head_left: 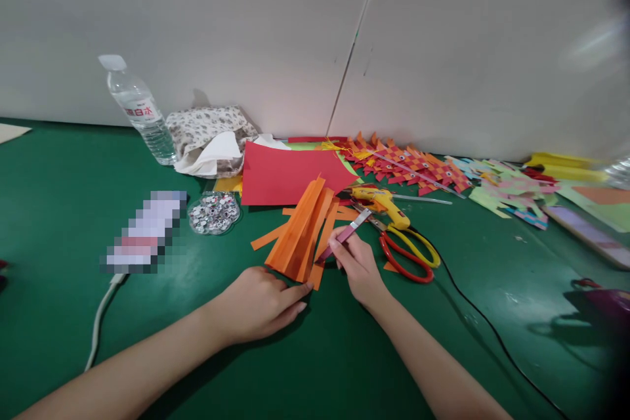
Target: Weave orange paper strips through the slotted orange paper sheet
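My right hand (358, 268) is closed round a slim maroon craft knife (344, 236) with a silvery upper end; its lower tip is at the right side of an orange paper sheet (290, 243) cut into long strips. My left hand (268, 305) is closed at the near edge of this paper, thumb and fingertips at its lower right corner. Loose orange strips (270, 236) lie beside and under the sheet. Just right of my right hand lie scissors (406, 259) with red and yellow handles, next to a yellow glue gun (381, 200).
Red paper (290, 174) lies behind the strips, with woven red-orange paper fish (408, 167) to its right. A pack of googly eyes (214, 213), a phone on a cable (102, 321) and a water bottle (142, 111) are at left. A black cord (485, 318) crosses the right side.
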Motion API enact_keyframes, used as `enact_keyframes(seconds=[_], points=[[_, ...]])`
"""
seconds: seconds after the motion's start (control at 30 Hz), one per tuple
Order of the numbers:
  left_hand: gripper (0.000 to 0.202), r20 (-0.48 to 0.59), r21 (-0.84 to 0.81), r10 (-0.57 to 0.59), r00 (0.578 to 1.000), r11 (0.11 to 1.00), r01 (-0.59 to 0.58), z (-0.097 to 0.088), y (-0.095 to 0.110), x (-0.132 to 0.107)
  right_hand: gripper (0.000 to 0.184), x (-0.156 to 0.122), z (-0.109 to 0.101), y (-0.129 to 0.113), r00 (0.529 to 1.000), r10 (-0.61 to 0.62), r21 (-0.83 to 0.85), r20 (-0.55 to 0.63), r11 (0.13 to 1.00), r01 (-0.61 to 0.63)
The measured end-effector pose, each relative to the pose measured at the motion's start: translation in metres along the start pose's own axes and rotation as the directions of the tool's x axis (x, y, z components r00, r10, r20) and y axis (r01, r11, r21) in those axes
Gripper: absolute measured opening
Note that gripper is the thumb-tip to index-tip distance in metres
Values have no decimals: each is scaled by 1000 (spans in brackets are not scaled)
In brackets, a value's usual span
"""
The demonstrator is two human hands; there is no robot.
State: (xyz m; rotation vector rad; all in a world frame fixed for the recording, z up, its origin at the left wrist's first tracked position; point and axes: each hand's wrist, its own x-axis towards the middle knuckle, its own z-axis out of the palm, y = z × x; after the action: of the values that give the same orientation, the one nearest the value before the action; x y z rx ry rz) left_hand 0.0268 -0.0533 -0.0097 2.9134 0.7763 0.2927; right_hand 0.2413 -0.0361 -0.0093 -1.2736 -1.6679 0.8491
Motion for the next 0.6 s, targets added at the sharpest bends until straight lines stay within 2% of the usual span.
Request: enact_keyframes(seconds=[0.13, 0.17, 0.23, 0.33, 0.4, 0.6], points=[[33, 5, 12, 3, 1000, 1000, -3, 0, 0, 0, 21, -1, 0, 0, 993, -7, -3, 121, 1000, 7], [33, 7, 16, 1, 1000, 1000, -1, 0, 0, 0, 20, -1, 0, 0, 995, -5, -27, 98, 1000, 7], [34, 8, 20, -3, 1000, 1000, 3, 0, 0, 1, 19, 0, 1, 0, 999, -5, -72, -34, 997, 3], [34, -6, 22, -9, 1000, 1000, 9, 0, 1, 1, 18, 1, 1, 1, 976, -22, -61, -215, 998, 9], [35, -9, 32, -20, 1000, 999, 20, 1, 1, 1, 18, 1, 2, 2, 975, -18, -13, -221, 1000, 16], [37, 40, 80, -73, 996, 994, 70, 0, 4, 2, 20, -3, 7, -1, 990, 43, 109, -135, 994, -28]])
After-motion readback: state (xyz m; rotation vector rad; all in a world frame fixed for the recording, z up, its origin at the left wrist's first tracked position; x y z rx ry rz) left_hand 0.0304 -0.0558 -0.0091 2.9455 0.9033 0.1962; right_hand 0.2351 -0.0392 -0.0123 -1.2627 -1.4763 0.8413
